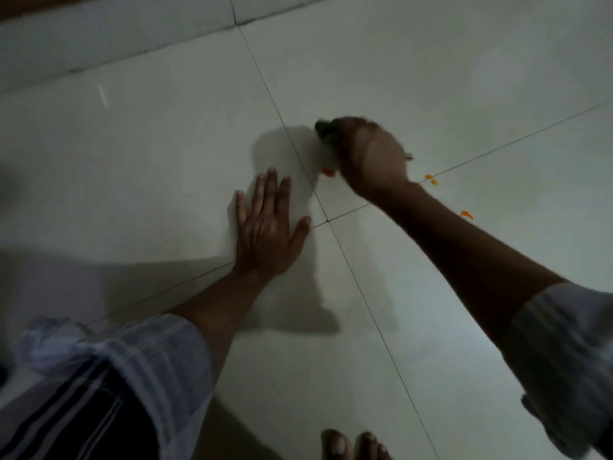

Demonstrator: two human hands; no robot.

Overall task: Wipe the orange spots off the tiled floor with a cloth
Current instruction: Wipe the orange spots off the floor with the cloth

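Item: floor-wiping, step in hand — rubbing out the nearest orange spot (328, 172).

Right hand (368, 157): fingers curled round a small dark cloth (323, 129), of which only a bunched end shows past the knuckles; blurred, so the exact grip cannot be told. The hand sits low over the tiled floor (464, 78), just right of the long grout line.

Left hand (268, 227): flat on the floor, fingers straight and spread, holding nothing — it serves as a prop. It lies left of the grout crossing, thumb tip close to it.

Spots: one at the heel of the right hand, beside the long grout line, partly hidden by the hand. A second spot (431, 179) lies right of the wrist, touching the cross grout line. A third spot (467, 214) lies further right and nearer the person, apart from both hands.

Method, as judged: press the cloth flat on the nearest spot and draw it toward the body in short strokes, folding to a clean face before the next, lest the colour smear into the grout. Keep weight on the left hand. Then work rightward along the cross line.

Also present: striped sleeve (132, 360), toes (351, 446) at the bottom edge.
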